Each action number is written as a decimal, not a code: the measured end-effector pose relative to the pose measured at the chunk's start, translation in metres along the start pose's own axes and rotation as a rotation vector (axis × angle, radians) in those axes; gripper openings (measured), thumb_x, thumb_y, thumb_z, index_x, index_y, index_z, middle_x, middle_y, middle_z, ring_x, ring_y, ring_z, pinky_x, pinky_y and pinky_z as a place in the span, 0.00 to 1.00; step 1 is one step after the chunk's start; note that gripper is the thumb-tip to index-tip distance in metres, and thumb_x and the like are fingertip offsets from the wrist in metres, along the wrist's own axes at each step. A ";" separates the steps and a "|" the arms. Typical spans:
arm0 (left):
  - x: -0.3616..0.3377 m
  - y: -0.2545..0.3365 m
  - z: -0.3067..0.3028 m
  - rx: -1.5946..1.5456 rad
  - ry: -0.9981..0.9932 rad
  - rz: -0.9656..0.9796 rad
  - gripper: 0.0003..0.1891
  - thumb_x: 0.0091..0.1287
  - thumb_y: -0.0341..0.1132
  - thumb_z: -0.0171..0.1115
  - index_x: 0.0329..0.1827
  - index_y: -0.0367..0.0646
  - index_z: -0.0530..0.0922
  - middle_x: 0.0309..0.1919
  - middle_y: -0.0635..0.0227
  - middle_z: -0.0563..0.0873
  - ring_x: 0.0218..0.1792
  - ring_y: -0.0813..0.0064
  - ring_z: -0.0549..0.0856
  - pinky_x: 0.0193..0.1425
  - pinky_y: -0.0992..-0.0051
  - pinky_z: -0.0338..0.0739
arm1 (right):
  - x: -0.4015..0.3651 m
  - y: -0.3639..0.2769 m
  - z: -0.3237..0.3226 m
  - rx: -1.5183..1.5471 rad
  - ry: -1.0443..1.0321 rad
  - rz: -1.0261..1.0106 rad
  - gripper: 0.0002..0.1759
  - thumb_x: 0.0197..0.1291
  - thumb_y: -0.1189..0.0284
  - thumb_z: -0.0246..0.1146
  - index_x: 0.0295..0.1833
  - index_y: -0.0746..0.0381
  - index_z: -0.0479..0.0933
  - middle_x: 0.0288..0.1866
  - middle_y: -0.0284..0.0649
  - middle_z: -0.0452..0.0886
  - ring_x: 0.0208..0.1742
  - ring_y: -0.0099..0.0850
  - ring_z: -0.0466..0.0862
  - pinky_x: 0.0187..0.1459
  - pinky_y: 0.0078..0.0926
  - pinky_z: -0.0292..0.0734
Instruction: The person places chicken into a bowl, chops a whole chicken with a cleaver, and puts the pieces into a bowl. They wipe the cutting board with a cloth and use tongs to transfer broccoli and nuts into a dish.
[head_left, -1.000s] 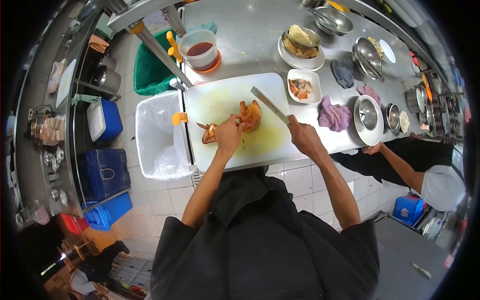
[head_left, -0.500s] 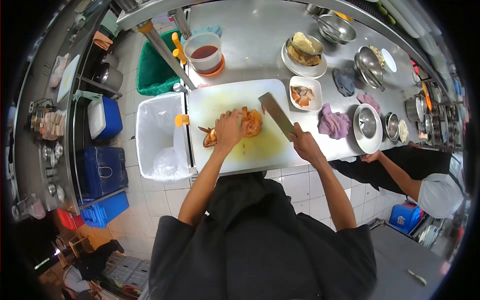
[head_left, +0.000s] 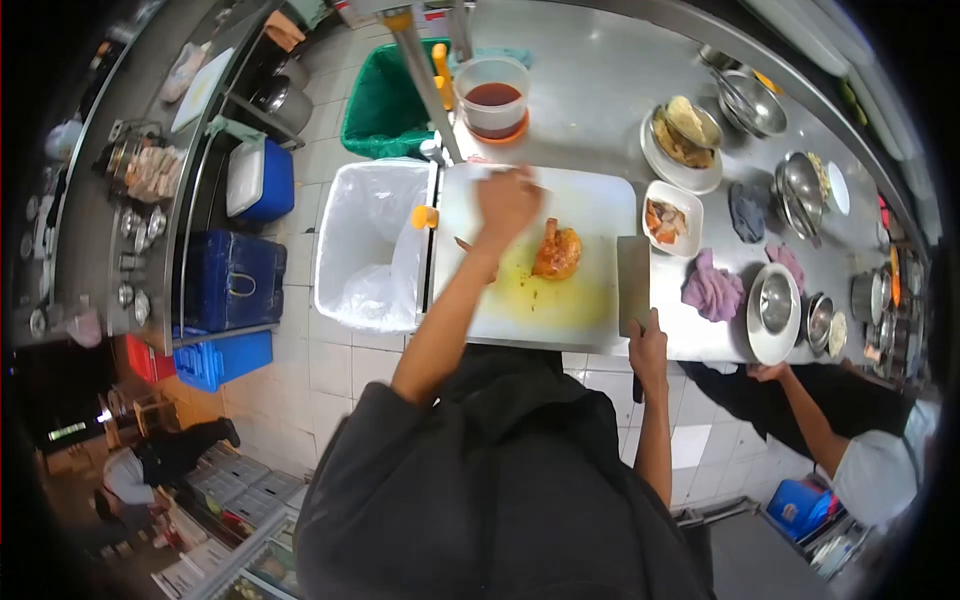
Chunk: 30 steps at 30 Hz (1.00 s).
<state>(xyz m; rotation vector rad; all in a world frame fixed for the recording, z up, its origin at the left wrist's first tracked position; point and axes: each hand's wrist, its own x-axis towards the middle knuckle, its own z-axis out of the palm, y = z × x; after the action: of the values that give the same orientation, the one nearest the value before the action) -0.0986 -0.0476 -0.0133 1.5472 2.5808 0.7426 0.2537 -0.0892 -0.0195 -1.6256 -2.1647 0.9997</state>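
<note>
My right hand (head_left: 648,350) is closed around the handle of a cleaver (head_left: 633,280). Its broad blade lies over the right edge of the white cutting board (head_left: 600,195), pointing away from me. Blurred by motion, my left hand (head_left: 508,205) is over the back left of the board, its fingers smeared. A browned piece of roast poultry (head_left: 557,252) sits mid-board, with yellowish juice around it. Another dark brown piece (head_left: 462,243) shows beside my left forearm, which hides most of it. Just past the board's right side is a square white dish (head_left: 655,240) of cut meat.
A tub of dark red liquid (head_left: 492,97) stands behind the board. Left of it are a white-lined bin (head_left: 345,200) and a green-lined bin (head_left: 365,115). Purple cloth (head_left: 712,290), bowls and plates crowd the right. A co-worker's hand (head_left: 768,371) touches a white plate (head_left: 760,345).
My left hand has come off the poultry and moved toward the back of the board. The cleaver has swung from over the board to its right edge. The whole view has shifted.
</note>
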 end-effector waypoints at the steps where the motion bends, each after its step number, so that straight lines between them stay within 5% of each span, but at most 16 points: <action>1: -0.004 -0.043 -0.013 -0.188 0.266 0.038 0.08 0.57 0.39 0.64 0.36 0.47 0.85 0.26 0.60 0.85 0.31 0.55 0.85 0.38 0.55 0.77 | -0.001 -0.002 0.000 0.017 -0.003 -0.005 0.17 0.68 0.76 0.57 0.57 0.71 0.63 0.30 0.65 0.80 0.34 0.65 0.81 0.32 0.55 0.72; 2: -0.016 -0.064 -0.061 -0.055 0.369 0.007 0.09 0.56 0.38 0.67 0.39 0.49 0.86 0.26 0.62 0.87 0.30 0.56 0.86 0.38 0.58 0.78 | -0.002 -0.001 -0.002 0.029 0.001 -0.008 0.17 0.67 0.76 0.57 0.57 0.72 0.63 0.29 0.65 0.80 0.34 0.65 0.80 0.32 0.56 0.71; 4: -0.027 -0.099 -0.122 0.057 0.273 -0.248 0.11 0.56 0.41 0.71 0.42 0.51 0.86 0.34 0.63 0.90 0.35 0.62 0.88 0.39 0.63 0.81 | -0.001 0.005 -0.002 0.028 0.048 -0.055 0.17 0.67 0.77 0.56 0.56 0.72 0.62 0.29 0.66 0.79 0.34 0.66 0.80 0.33 0.58 0.70; 6: -0.046 -0.116 -0.146 0.367 0.355 -0.097 0.12 0.60 0.44 0.71 0.41 0.50 0.86 0.31 0.65 0.90 0.30 0.65 0.87 0.34 0.65 0.79 | 0.000 0.003 -0.001 -0.017 -0.015 0.020 0.27 0.68 0.74 0.57 0.66 0.76 0.60 0.33 0.66 0.80 0.38 0.65 0.81 0.36 0.53 0.73; 7: -0.050 -0.114 -0.152 0.463 0.418 -0.027 0.12 0.62 0.45 0.70 0.41 0.50 0.85 0.30 0.65 0.90 0.28 0.66 0.87 0.33 0.66 0.79 | 0.000 -0.004 -0.004 0.005 -0.029 0.021 0.23 0.67 0.74 0.57 0.62 0.75 0.61 0.31 0.67 0.80 0.37 0.66 0.80 0.36 0.54 0.73; 8: -0.053 -0.107 -0.148 0.458 0.413 -0.008 0.12 0.62 0.45 0.70 0.41 0.50 0.85 0.30 0.65 0.90 0.28 0.66 0.87 0.33 0.66 0.79 | 0.003 -0.012 -0.005 0.011 -0.017 0.036 0.23 0.67 0.74 0.57 0.62 0.75 0.61 0.31 0.67 0.80 0.37 0.66 0.80 0.36 0.54 0.73; 10: -0.070 -0.079 -0.122 -0.123 0.106 -0.166 0.11 0.64 0.43 0.68 0.44 0.48 0.84 0.29 0.64 0.89 0.26 0.67 0.86 0.31 0.69 0.77 | 0.000 -0.024 -0.007 0.025 -0.027 -0.002 0.13 0.68 0.75 0.55 0.51 0.70 0.61 0.26 0.66 0.78 0.32 0.67 0.78 0.32 0.62 0.69; 12: -0.092 -0.050 -0.070 -0.401 -0.108 -0.096 0.11 0.66 0.41 0.67 0.46 0.47 0.84 0.30 0.63 0.89 0.27 0.67 0.87 0.31 0.70 0.78 | -0.008 -0.044 -0.004 -0.001 -0.002 -0.009 0.13 0.68 0.74 0.55 0.50 0.69 0.61 0.25 0.65 0.78 0.30 0.67 0.78 0.31 0.62 0.68; 14: -0.108 -0.010 -0.028 -0.442 -0.280 -0.138 0.12 0.67 0.38 0.66 0.50 0.45 0.82 0.33 0.60 0.90 0.34 0.66 0.90 0.38 0.70 0.81 | -0.014 -0.056 0.007 0.001 0.036 -0.049 0.12 0.69 0.73 0.54 0.50 0.67 0.61 0.22 0.63 0.77 0.27 0.66 0.78 0.29 0.62 0.68; 22: -0.122 0.009 0.010 -0.423 -0.260 -0.169 0.09 0.65 0.33 0.67 0.45 0.42 0.84 0.33 0.58 0.90 0.32 0.61 0.89 0.38 0.66 0.80 | -0.022 -0.107 -0.007 -0.048 -0.146 -0.030 0.11 0.70 0.73 0.54 0.51 0.66 0.61 0.23 0.62 0.78 0.28 0.64 0.79 0.30 0.60 0.71; 27: -0.122 0.007 0.014 -0.434 -0.252 -0.162 0.08 0.64 0.33 0.67 0.44 0.41 0.84 0.32 0.59 0.90 0.31 0.61 0.89 0.37 0.66 0.80 | -0.020 -0.151 -0.011 0.156 0.244 -0.076 0.12 0.70 0.74 0.53 0.53 0.68 0.61 0.25 0.63 0.78 0.30 0.64 0.80 0.31 0.59 0.71; 30: -0.122 0.006 0.014 -0.477 -0.234 -0.130 0.08 0.64 0.33 0.68 0.43 0.41 0.84 0.32 0.59 0.90 0.31 0.62 0.89 0.37 0.66 0.80 | -0.006 -0.093 0.049 -0.056 -0.019 -0.048 0.14 0.69 0.74 0.54 0.54 0.68 0.60 0.24 0.62 0.78 0.31 0.65 0.80 0.31 0.58 0.73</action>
<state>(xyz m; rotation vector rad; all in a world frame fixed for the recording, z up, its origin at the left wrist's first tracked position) -0.0289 -0.1427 -0.0480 1.2248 2.1097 1.0018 0.1589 -0.1254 0.0064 -1.5864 -2.2522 0.9528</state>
